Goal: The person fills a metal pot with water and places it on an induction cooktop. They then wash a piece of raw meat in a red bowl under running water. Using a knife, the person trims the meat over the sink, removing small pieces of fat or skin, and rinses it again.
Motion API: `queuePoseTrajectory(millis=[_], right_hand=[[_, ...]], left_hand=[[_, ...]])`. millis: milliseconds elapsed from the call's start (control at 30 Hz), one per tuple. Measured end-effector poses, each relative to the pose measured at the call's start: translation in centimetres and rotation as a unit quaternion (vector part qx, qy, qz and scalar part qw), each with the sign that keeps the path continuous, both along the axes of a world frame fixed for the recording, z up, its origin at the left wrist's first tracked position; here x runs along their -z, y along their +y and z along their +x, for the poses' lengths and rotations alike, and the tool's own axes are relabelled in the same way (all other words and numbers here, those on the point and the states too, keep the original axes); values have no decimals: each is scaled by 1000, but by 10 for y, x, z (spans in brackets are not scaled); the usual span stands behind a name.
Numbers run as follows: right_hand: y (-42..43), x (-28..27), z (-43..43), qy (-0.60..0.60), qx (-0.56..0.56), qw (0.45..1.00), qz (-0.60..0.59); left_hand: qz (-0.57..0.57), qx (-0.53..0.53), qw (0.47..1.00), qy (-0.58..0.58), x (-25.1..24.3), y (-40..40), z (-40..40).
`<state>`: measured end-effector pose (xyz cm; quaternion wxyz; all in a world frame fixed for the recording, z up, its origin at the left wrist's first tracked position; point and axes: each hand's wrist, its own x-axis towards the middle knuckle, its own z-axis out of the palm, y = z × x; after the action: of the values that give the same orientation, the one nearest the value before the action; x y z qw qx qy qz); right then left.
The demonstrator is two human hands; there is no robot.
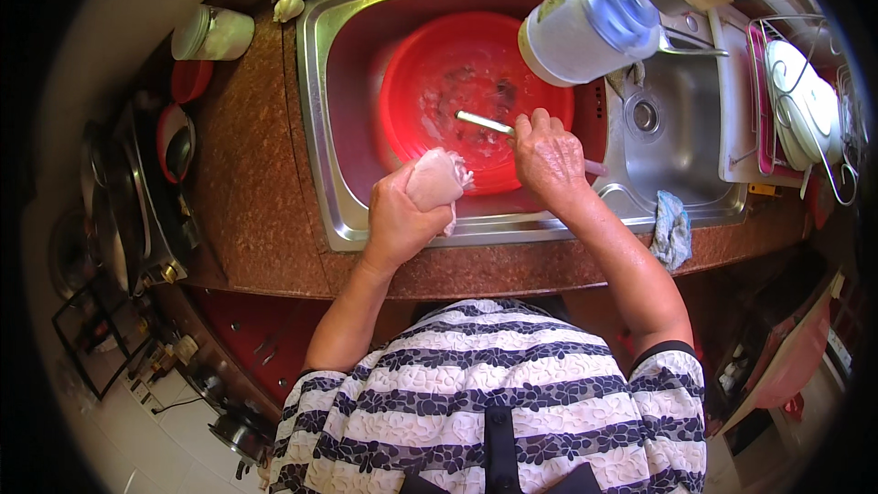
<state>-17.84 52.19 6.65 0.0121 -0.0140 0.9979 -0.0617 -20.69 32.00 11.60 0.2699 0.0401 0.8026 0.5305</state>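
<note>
My left hand (398, 216) grips a pale, pinkish piece of raw meat (433, 182) with a ragged end, over the near-left rim of a red plastic basin (411, 75). My right hand (549, 154) is closed around a slim tool (483, 123) with a shiny metal front. The tool's pinkish rear end shows past the wrist, and its exact kind cannot be told. Its metal tip points left across the basin, apart from the meat. Water with dark and whitish bits lies in the basin, which stands inside the larger stainless steel sink bowl (317, 116).
A white container with a blue top (590, 27) looms over the basin's far right. Beyond it are a tap (693, 49), a smaller sink bowl (675, 151) and a dish rack with plates (799, 103). A wet cloth (672, 230) hangs at the front edge. Garlic (287, 7) and a jar (212, 33) sit left.
</note>
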Motion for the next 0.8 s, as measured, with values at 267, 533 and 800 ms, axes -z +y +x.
queuePoseTrajectory(millis=[267,533,800], right_hand=[[-2,19,-8,46,-44,998,-23],[15,94,-59,-136,60,978,-149],[4,114,-62,-281,35,947,-153]], left_hand=[[128,-81,986,-68,0,-14,-8],[149,-98,982,-65,1,-19,-6],[176,-134,973,-70,2,-23,-1]])
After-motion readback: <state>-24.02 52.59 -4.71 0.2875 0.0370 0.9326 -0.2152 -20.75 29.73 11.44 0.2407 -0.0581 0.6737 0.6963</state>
